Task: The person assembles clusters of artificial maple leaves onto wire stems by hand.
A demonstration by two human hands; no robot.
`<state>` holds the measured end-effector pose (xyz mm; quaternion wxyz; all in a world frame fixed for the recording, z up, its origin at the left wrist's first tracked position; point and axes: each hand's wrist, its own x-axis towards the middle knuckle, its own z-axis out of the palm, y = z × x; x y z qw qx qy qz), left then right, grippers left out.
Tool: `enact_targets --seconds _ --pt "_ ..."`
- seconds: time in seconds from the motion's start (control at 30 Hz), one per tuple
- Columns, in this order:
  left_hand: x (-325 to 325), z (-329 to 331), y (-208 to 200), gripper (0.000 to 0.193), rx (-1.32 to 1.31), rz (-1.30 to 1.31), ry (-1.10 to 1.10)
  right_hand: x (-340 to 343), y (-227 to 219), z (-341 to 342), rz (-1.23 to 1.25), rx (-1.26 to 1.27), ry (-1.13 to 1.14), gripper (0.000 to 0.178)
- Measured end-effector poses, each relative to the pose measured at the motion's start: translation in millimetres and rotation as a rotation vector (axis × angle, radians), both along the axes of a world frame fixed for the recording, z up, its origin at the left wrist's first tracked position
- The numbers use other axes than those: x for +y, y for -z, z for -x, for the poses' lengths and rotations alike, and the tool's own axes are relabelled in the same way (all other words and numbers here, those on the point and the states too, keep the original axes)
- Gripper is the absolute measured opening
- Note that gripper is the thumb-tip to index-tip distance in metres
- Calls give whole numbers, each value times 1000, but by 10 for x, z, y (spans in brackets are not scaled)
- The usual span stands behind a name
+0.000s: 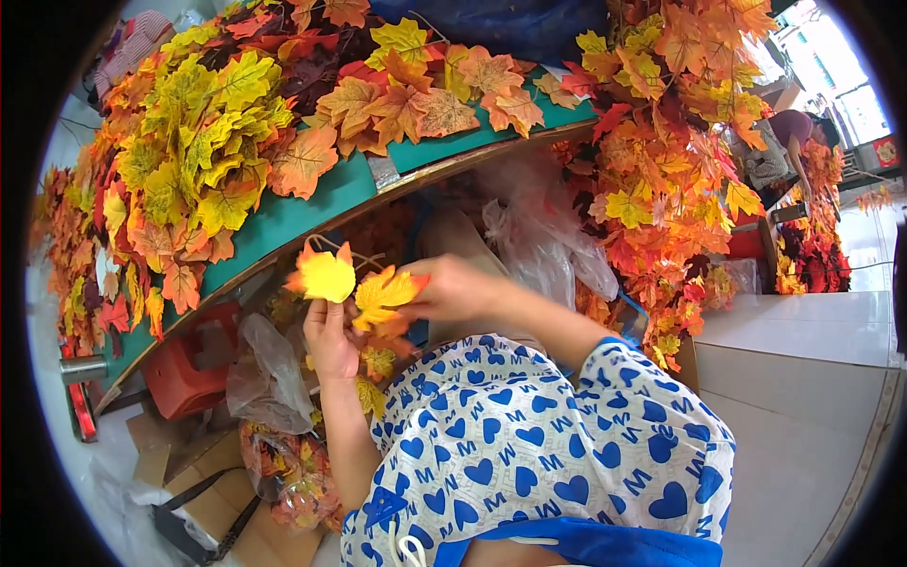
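My left hand [333, 342] is closed, its fingers pinching the lower end of a yellow artificial maple leaf [326, 275] with orange tips. Close on its right, my right hand [455, 289] has its fingers closed at the edge of an orange-yellow artificial maple leaf [384, 297]. Thin brown stems loop out above the two leaves. More leaves [379, 363] hang just below my hands. Both hands are held over my lap, in front of the table edge, and the right one is slightly blurred.
A green-topped table [326, 185] carries a pile of yellow leaves [203, 142] and orange ones. Thick leaf garlands [652, 227] hang at the right. Beneath are clear plastic bags [543, 236], a red plastic stool [194, 364] and a cardboard box [213, 491]. Another person [789, 142] bends at the far right.
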<state>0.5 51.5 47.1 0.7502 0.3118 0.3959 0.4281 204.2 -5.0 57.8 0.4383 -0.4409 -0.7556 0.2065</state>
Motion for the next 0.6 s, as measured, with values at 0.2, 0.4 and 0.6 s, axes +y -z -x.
enact_targets --seconds 0.2,0.4,0.6 --pt "-36 111 -74 19 1244 -891 111 326 -691 -1810 -262 -815 985 39" --pt "-45 115 -161 22 1268 -949 110 500 -649 -2494 -14 -1150 637 20" --pt "94 434 567 22 1080 -705 5 310 -925 -2435 -108 -1226 779 13"
